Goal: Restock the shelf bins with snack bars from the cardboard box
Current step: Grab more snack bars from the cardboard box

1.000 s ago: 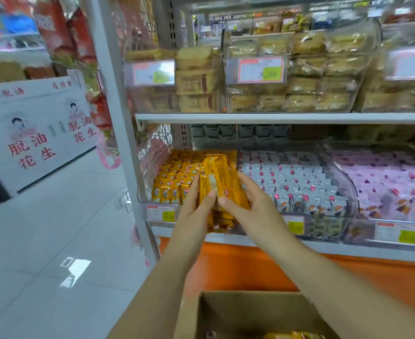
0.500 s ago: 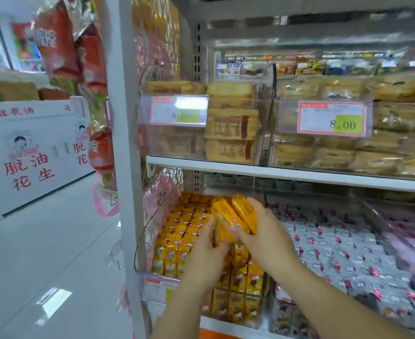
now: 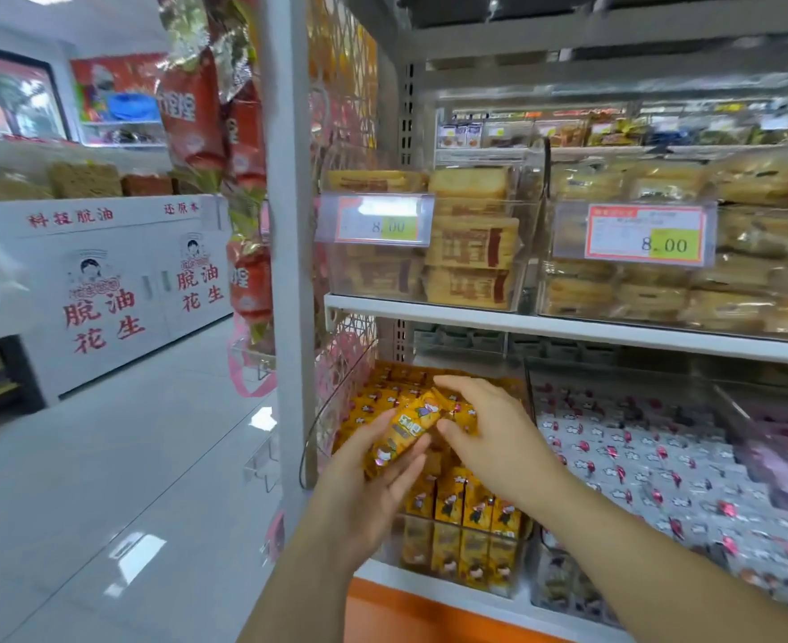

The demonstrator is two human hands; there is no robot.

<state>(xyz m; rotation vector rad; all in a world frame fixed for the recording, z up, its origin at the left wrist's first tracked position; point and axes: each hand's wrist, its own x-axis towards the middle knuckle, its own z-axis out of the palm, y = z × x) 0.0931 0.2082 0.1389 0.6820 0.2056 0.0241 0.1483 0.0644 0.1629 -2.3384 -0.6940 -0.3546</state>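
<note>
At the left of the frame stands a white cabinet (image 3: 104,290) with red lettering, well apart from the work. Red packs (image 3: 197,113) hang beside the grey post (image 3: 287,225) left of centre. Low centre, the left hand (image 3: 364,484) grips a small bundle of yellow bars (image 3: 406,431) from below, thumb on one side and fingers curled under. The bundle is tilted, its upper end toward the right. Just right of it, the right hand (image 3: 489,433) closes thumb and fingers on that upper end. How many bars it holds cannot be told. The bundle hangs above the yellow bin (image 3: 429,545) on the lower shelf, which holds matching bars in upright rows and looks nearly full at the front. Further right lies a silver bin (image 3: 661,457) of other wrapped snacks, and an 8.00 tag (image 3: 645,234) sits above it. The box is not in view. Assessment: placing is in hand and not finished. Risks: the wrappers look slick and the bundle is shared between two hands, so a loosened grip could drop a bar past the bin's front wall. Bars released at this tilt may land crosswise on the rows. A bar set too far right could slide into the silver bin.
</note>
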